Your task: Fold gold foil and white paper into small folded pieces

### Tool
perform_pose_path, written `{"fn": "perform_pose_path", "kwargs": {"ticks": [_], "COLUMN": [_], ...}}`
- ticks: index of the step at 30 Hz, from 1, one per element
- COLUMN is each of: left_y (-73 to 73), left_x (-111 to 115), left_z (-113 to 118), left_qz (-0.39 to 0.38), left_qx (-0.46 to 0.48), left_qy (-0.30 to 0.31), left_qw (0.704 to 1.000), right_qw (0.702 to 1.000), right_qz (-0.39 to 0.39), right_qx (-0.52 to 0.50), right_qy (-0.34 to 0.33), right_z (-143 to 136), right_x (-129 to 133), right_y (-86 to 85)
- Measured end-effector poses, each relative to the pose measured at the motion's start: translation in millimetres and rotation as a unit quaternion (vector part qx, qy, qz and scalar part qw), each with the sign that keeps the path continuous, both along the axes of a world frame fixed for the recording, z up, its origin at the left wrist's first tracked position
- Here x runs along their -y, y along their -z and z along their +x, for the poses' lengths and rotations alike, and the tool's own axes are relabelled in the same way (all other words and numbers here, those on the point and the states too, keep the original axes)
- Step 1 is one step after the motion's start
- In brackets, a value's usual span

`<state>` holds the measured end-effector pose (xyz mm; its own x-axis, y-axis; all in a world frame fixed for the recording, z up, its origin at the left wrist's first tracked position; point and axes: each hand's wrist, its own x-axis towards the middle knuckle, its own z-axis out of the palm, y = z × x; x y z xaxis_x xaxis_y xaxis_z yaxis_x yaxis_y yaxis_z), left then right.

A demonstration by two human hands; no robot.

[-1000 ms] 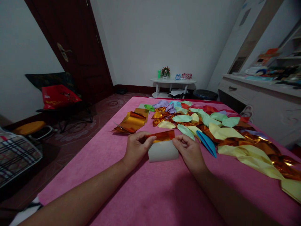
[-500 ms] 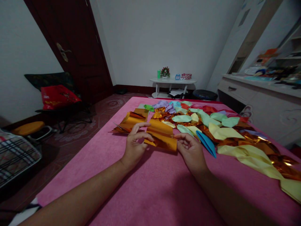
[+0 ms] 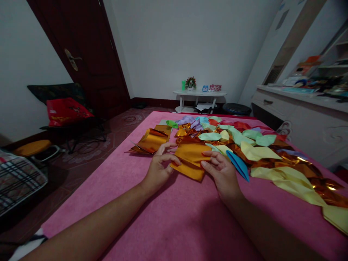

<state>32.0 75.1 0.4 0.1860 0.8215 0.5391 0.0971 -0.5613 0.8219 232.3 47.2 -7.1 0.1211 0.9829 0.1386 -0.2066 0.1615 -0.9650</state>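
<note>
Between my two hands is a gold foil paper sheet (image 3: 191, 154), partly folded, with a crease running across it and its near strip turned up. My left hand (image 3: 160, 165) pinches its left edge between thumb and fingers. On the opposite edge, my right hand (image 3: 221, 170) grips the paper, thumb in front. Just beyond my left hand lies a stack of gold foil sheets (image 3: 150, 141), curling at the edges. A folded blue paper piece (image 3: 238, 165) rests to the right of my right hand.
Folded pale green (image 3: 243, 137), yellow (image 3: 259, 152) and purple paper pieces cover the right and far parts of the pink cloth (image 3: 163, 224), mixed with gold foil. Behind stands a small white table (image 3: 199, 93). A chair with a red bag (image 3: 67, 112) is at left.
The gold foil sheet has tilted, its right near corner now lower and closer to me. My right hand's fingers have moved onto its right edge; my left hand has shifted slightly right.
</note>
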Motion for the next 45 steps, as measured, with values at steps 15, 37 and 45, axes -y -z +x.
{"fn": "perform_pose_path", "kwargs": {"ticks": [15, 37, 45], "left_y": [4.7, 1.8, -0.9], "left_x": [2.6, 0.6, 3.7], "left_z": [2.5, 1.8, 1.0], "left_qz": [-0.194, -0.119, -0.055], "left_qx": [0.037, -0.002, -0.035], "left_qy": [0.072, 0.042, 0.070], "left_qw": [0.978, 0.992, 0.995], "right_qw": [0.998, 0.992, 0.989], "right_qz": [0.039, 0.022, 0.020], "right_qx": [0.038, 0.121, 0.124], "right_qy": [0.023, -0.030, -0.074], "right_z": [1.1, -3.2, -3.2], "right_x": [0.9, 1.3, 4.0], "right_y": [-0.1, 0.8, -5.3]}}
